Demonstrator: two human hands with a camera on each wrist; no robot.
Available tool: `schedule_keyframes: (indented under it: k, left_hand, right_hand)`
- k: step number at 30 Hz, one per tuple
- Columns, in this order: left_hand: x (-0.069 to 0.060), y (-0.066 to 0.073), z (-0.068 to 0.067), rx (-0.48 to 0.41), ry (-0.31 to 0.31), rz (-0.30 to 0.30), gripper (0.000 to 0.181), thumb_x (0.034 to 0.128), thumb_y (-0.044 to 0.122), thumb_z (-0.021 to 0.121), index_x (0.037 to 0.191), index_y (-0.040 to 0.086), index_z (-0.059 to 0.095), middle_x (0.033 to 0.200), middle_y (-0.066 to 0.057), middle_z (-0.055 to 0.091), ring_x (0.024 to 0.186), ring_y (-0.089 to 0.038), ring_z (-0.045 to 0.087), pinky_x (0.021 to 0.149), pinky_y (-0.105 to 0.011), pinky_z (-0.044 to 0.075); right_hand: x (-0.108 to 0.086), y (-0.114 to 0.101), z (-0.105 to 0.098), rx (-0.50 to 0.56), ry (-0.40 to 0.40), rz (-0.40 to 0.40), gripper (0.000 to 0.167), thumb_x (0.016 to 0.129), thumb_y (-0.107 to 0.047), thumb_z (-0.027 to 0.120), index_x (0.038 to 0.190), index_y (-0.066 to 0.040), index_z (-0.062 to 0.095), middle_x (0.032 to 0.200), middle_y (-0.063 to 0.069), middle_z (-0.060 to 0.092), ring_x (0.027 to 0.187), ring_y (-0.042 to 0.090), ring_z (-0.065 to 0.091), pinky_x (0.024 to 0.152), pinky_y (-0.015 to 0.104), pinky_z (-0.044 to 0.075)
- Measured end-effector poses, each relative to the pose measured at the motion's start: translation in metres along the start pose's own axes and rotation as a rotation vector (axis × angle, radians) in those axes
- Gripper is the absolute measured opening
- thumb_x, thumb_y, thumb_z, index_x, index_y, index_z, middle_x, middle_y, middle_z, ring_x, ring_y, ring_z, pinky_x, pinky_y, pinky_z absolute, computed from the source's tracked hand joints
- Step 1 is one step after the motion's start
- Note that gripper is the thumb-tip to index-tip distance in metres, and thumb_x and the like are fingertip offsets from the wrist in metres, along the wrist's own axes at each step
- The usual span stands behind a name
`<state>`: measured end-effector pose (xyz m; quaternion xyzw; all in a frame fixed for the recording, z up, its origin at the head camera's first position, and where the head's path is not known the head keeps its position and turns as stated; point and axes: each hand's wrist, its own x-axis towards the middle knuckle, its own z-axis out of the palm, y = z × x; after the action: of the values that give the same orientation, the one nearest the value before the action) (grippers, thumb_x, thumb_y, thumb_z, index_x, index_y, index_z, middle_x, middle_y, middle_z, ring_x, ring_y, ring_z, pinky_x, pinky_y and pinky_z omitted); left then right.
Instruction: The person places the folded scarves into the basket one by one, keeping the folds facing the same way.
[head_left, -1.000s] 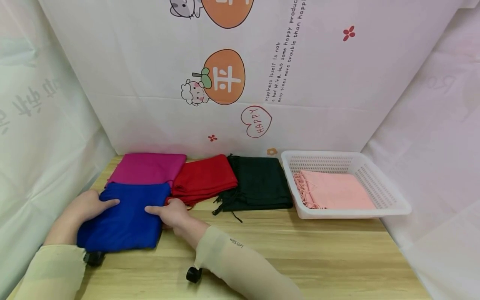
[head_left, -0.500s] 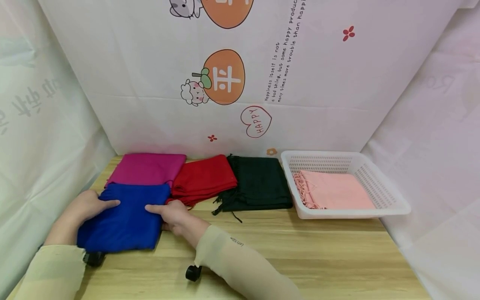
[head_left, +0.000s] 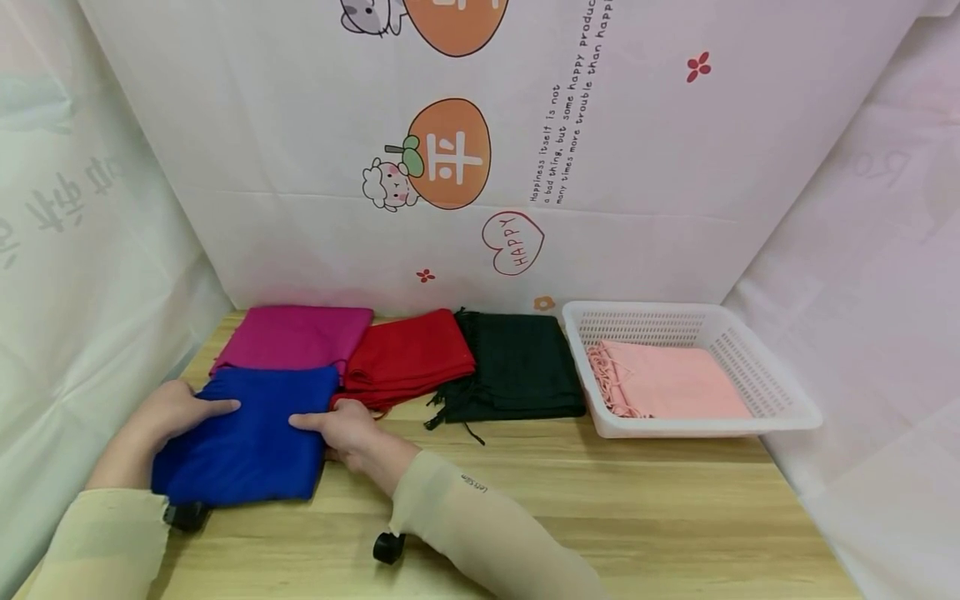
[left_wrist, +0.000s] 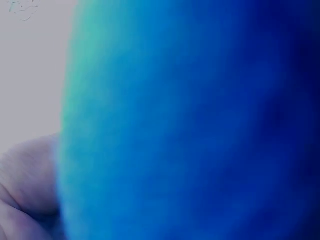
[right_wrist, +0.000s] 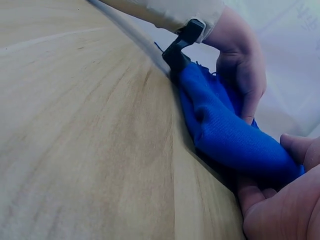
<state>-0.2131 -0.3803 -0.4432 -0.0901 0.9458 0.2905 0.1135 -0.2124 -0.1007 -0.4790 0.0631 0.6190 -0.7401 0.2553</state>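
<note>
Starting from the blue cloth [head_left: 247,446], where does it lie and how is it held?

On the near left of the worktop [head_left: 675,517], before the magenta cloth [head_left: 300,337]; the left hand [head_left: 174,410] and right hand [head_left: 352,433] grasp its opposite edges.

How far along is the work?

Partway, one may judge: the blue cloth looks folded but not yet released; the pink cloth [head_left: 682,379] already lies inside the basket [head_left: 675,427]; the rest lie outside it.

And the counts?

Two hands; one basket; five folded cloths, if each pile is one piece: blue, magenta, red [head_left: 412,354], dark green [head_left: 528,362], pink.
</note>
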Motion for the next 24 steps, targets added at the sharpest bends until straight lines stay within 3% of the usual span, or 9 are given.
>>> schedule_keyframes:
  k: [4,7,16,17,24]
  left_hand:
    - [0.0000,-0.0009,-0.0020,-0.044,-0.009,0.000,0.081,0.1022,0.048,0.077,0.120,-0.028,0.053,0.098,-0.024,0.058,0.092,-0.039,0.057,0.075,-0.045,0.053]
    - [0.0004,-0.0006,-0.0034,-0.052,-0.013,-0.003,0.081,0.1020,0.048,0.077,0.121,-0.027,0.054,0.096,-0.021,0.056,0.093,-0.038,0.057,0.076,-0.044,0.053]
    - [-0.0024,0.0007,-0.0060,-0.081,-0.038,0.009,0.067,0.1031,0.050,0.076,0.104,-0.015,0.059,0.086,-0.009,0.053,0.085,-0.030,0.058,0.071,-0.039,0.050]
    - [-0.0028,0.0013,-0.0064,-0.086,-0.041,0.006,0.063,0.1032,0.050,0.076,0.099,-0.011,0.058,0.083,-0.007,0.050,0.083,-0.029,0.057,0.071,-0.038,0.049]
    - [-0.0057,0.0027,-0.0094,-0.098,-0.036,0.029,0.067,0.1039,0.052,0.075,0.107,-0.014,0.064,0.087,-0.008,0.058,0.084,-0.028,0.059,0.071,-0.038,0.051]
  right_hand:
    - [-0.0003,0.0009,-0.0008,0.023,-0.011,-0.010,0.091,0.093,-0.010,0.091,0.166,0.007,0.039,0.136,0.014,0.070,0.111,0.033,0.077,0.102,0.054,0.061]
    - [-0.0008,0.0011,-0.0019,0.041,-0.024,-0.018,0.090,0.093,-0.011,0.091,0.165,0.007,0.041,0.133,0.013,0.070,0.111,0.032,0.077,0.104,0.054,0.061]
    - [-0.0035,0.0029,-0.0013,0.019,-0.007,-0.026,0.088,0.093,-0.016,0.092,0.164,0.006,0.044,0.143,0.015,0.067,0.124,0.034,0.072,0.112,0.057,0.055]
    - [-0.0037,0.0029,-0.0011,0.012,-0.006,-0.031,0.083,0.093,-0.016,0.092,0.161,0.006,0.048,0.140,0.015,0.069,0.122,0.034,0.073,0.111,0.057,0.056]
    - [-0.0054,-0.0001,-0.0010,-0.042,-0.023,-0.087,0.037,0.095,-0.019,0.091,0.129,-0.012,0.077,0.108,0.002,0.080,0.101,0.027,0.078,0.099,0.052,0.063]
